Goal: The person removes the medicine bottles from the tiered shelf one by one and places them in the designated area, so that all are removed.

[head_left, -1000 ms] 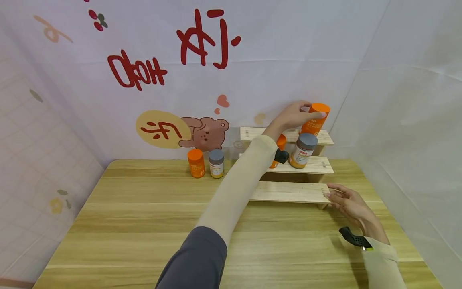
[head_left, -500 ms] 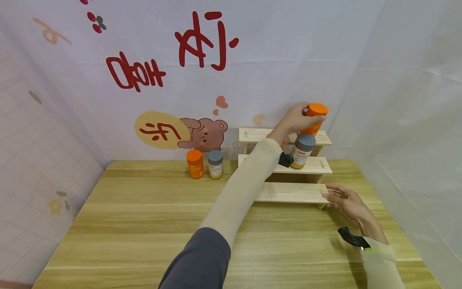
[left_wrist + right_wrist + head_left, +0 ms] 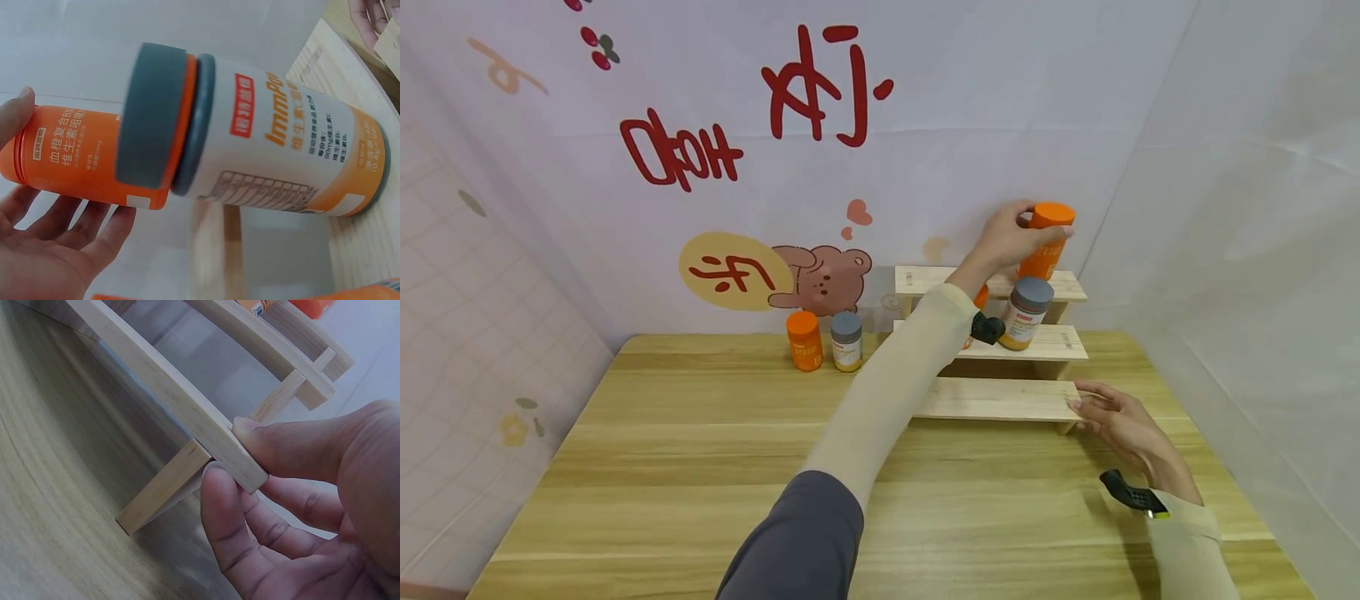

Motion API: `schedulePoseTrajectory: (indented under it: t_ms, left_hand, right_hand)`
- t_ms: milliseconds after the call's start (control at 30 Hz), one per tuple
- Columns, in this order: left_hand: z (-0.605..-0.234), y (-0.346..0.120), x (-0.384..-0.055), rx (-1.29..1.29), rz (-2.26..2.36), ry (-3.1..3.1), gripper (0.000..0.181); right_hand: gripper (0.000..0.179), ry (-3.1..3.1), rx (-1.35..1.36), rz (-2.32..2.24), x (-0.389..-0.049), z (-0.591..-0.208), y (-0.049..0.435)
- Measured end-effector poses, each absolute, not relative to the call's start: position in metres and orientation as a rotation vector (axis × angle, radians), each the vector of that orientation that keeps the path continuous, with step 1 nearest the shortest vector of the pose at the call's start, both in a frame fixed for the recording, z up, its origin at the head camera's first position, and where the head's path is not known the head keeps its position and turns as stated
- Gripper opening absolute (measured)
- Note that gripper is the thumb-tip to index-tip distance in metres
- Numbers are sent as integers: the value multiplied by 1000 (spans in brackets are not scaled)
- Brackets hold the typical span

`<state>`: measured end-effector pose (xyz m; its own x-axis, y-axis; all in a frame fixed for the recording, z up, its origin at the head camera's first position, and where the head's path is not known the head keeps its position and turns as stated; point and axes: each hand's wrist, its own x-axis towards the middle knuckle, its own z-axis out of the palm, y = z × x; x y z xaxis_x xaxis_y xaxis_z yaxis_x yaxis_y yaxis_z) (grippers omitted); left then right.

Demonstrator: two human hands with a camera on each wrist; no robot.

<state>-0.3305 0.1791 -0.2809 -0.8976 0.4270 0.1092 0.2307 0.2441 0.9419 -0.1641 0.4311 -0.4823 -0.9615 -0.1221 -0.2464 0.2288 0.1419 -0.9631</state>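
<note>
My left hand (image 3: 1009, 237) grips an orange bottle (image 3: 1041, 254) between thumb and fingers at the right of the wooden rack's top step (image 3: 928, 279). Whether the bottle's base touches the step cannot be told. In the left wrist view the orange bottle (image 3: 81, 156) lies between thumb and fingers, behind a grey-capped bottle (image 3: 275, 137). That grey-capped bottle (image 3: 1027, 315) stands on the middle step, beside another orange bottle (image 3: 981, 296) mostly hidden by my left arm. With my right hand (image 3: 1129, 429) I pinch the right end of the lowest step (image 3: 169, 394).
An orange bottle (image 3: 806, 342) and a grey-capped bottle (image 3: 847, 342) stand side by side on the wooden table (image 3: 662, 467), left of the rack. Printed white cloth (image 3: 1000, 100) hangs behind and along both sides.
Over the last half second, my left hand has raised the orange bottle slightly and shifted it a little left. My right hand keeps its hold on the lowest step.
</note>
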Motion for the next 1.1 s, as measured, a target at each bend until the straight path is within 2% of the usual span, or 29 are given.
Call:
schedulePoseTrajectory:
  t_ms: [667,1100]
  left_hand:
    - [-262,131,-333,614,1756,2391,66]
    - [-272,90,-332,683,1890,2348,54]
  right_hand:
    - [64,2146,101,-1909,-166,-484,430]
    - [50,2118,75,-1942,-165,-483,430]
